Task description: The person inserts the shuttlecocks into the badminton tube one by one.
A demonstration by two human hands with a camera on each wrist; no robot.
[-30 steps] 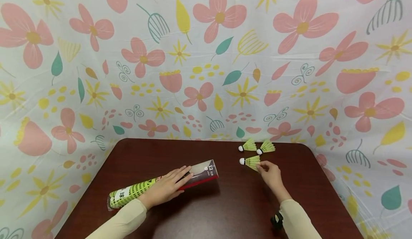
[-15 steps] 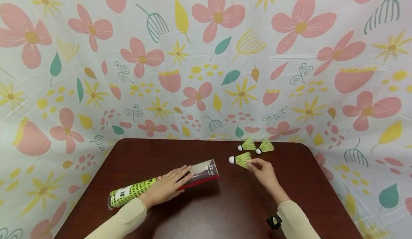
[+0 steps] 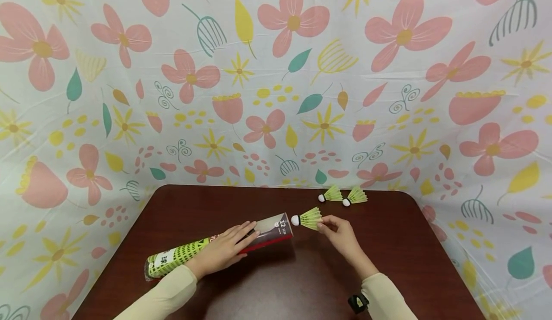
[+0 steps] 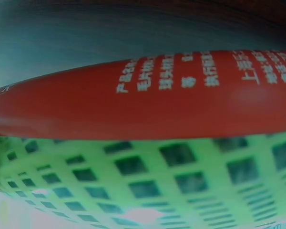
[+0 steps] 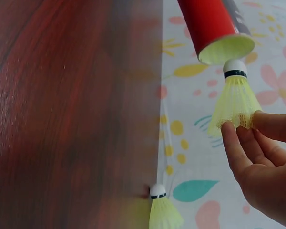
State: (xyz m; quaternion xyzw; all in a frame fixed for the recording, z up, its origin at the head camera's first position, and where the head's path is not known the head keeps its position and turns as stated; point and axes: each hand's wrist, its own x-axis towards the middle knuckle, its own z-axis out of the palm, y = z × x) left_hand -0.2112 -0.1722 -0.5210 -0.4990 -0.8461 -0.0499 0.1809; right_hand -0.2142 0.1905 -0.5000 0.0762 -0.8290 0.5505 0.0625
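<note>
A shuttlecock tube (image 3: 183,255), yellow-green, red and grey with printed lettering, lies at a slant on the left of the table. My left hand (image 3: 224,249) holds it around the middle, fingers across the top and thumb on the near side. The left wrist view is filled by the tube's red and green netted-pattern side (image 4: 143,105). Between thumb and fingertips, my right hand (image 3: 342,238) pinches a yellow shuttlecock (image 3: 308,218) by its skirt edge. Its white cork tip points at the tube's mouth; in the right wrist view the tip (image 5: 234,66) is right at the rim (image 5: 226,49).
Two more yellow shuttlecocks, one left (image 3: 331,194) and one right (image 3: 356,196), lie by the back edge of the dark brown table (image 3: 276,286). A floral cloth (image 3: 267,95) hangs behind and beside the table.
My right hand has carried the shuttlecock leftward from near the other two up to the tube's mouth. The left hand and tube have stayed in place.
</note>
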